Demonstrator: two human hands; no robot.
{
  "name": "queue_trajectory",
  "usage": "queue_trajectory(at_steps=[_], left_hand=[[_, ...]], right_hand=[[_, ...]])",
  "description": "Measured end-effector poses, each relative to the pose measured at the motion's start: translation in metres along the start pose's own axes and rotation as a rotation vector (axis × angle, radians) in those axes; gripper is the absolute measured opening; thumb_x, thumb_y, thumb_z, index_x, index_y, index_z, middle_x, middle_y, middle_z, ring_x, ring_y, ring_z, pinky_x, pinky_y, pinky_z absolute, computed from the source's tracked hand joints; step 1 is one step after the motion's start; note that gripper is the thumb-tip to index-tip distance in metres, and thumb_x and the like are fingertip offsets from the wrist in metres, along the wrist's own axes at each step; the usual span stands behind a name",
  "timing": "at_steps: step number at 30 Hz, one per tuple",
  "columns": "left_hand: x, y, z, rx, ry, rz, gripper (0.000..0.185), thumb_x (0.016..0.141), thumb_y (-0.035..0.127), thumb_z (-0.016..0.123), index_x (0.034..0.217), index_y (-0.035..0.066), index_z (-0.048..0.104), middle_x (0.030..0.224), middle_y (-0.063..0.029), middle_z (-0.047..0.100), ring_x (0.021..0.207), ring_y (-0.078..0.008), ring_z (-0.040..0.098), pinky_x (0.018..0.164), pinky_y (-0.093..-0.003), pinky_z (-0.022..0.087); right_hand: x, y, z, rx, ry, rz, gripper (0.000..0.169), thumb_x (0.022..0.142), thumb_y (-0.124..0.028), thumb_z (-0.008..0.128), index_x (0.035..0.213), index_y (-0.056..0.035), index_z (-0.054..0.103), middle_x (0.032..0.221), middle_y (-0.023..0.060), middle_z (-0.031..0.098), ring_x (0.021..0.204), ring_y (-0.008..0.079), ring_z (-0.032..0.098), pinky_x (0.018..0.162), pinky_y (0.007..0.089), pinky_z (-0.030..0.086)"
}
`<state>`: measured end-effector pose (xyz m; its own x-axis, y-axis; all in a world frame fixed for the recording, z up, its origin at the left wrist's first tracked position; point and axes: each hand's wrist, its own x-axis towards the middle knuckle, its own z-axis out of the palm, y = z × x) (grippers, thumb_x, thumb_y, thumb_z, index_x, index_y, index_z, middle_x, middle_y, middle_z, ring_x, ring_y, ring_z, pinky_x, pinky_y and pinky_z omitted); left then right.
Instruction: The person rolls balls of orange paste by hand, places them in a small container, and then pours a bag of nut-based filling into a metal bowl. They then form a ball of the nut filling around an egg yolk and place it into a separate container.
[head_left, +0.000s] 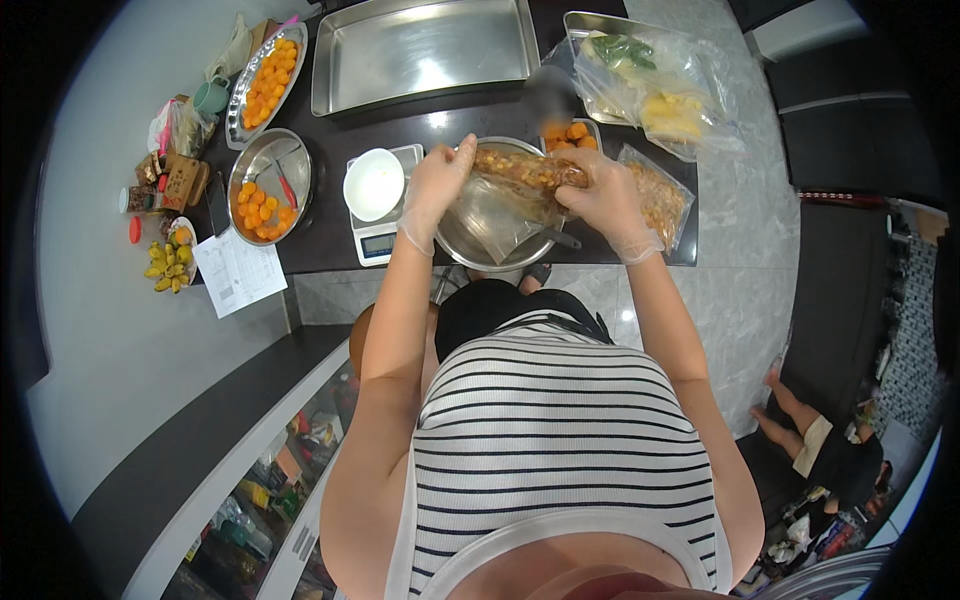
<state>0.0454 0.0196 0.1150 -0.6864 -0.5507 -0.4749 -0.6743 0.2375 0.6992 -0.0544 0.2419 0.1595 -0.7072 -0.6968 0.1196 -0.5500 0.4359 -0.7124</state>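
Note:
Both my hands wear clear plastic gloves. Between them they hold a clear plastic bag (525, 169) of brown, chunky filling, bunched into a long roll along its top. My left hand (439, 187) grips the roll's left end, thumb pointing up. At the other end, my right hand (606, 191) has its fingers wrapped around the bag. The bag's flat, nearly bare part hangs down over a steel bowl (469, 251), whose inside is partly hidden. A dark utensil handle (562, 238) crosses the bowl's right rim. Just beyond the right hand sits a small container of orange pieces (576, 133).
A digital scale (377, 247) bearing a white bowl (373, 184) stands left, beside a steel bowl (301, 161) of orange balls. Further back are an oval tray (234, 124) and a rectangular steel tray (420, 64). Another filled bag (660, 199) lies right. A person (832, 454) is at far right.

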Motion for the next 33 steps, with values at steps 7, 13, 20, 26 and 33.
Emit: queue_trajectory(at_steps=[7,13,20,26,33], left_hand=[[0.019,-0.022,0.005,-0.663,-0.306,0.142,0.036,0.1,0.034,0.055,0.075,0.008,0.055,0.056,0.0056,0.042,0.047,-0.005,0.032,0.046,-0.0242,0.026],[-0.004,0.02,-0.03,-0.54,-0.446,0.36,0.032,0.101,0.023,0.051,0.071,0.011,0.047,0.056,0.0055,0.04,0.048,-0.0044,0.033,0.047,-0.0223,0.027],[-0.024,0.074,-0.034,-0.445,-0.628,0.421,0.025,0.095,0.013,0.047,0.071,0.008,0.048,0.059,0.0036,0.042,0.05,-0.0052,0.036,0.047,-0.0226,0.029],[-0.022,0.073,-0.035,-0.478,-0.683,0.362,0.019,0.09,0.009,0.046,0.072,0.006,0.049,0.061,0.0017,0.044,0.05,-0.0059,0.036,0.047,-0.0231,0.03],[-0.042,0.076,-0.051,-0.506,-0.618,0.323,0.021,0.093,0.012,0.046,0.072,0.011,0.045,0.059,0.0044,0.04,0.048,-0.0036,0.032,0.044,-0.0208,0.024]], right_hand=[[0.003,0.005,-0.002,0.149,0.007,0.036,0.039,0.069,-0.011,0.069,0.107,-0.0079,0.068,0.102,0.0128,0.07,0.092,0.0289,0.068,0.083,0.0343,0.053],[-0.002,0.024,-0.017,0.363,0.019,0.137,0.041,0.07,-0.002,0.065,0.111,-0.0025,0.066,0.105,0.0104,0.07,0.097,0.0189,0.066,0.086,0.0299,0.051],[-0.02,0.048,-0.025,0.612,0.006,0.302,0.04,0.074,0.003,0.062,0.114,0.001,0.063,0.113,0.0068,0.065,0.104,0.0146,0.061,0.092,0.0279,0.048],[-0.037,0.05,-0.009,0.845,0.115,0.254,0.041,0.08,0.002,0.065,0.121,-0.0005,0.063,0.111,0.0053,0.066,0.102,0.0138,0.061,0.089,0.0267,0.048],[-0.043,0.05,-0.012,0.725,0.16,0.273,0.021,0.089,-0.007,0.068,0.109,0.0007,0.068,0.097,0.0034,0.066,0.08,0.0086,0.062,0.072,0.0216,0.051]])
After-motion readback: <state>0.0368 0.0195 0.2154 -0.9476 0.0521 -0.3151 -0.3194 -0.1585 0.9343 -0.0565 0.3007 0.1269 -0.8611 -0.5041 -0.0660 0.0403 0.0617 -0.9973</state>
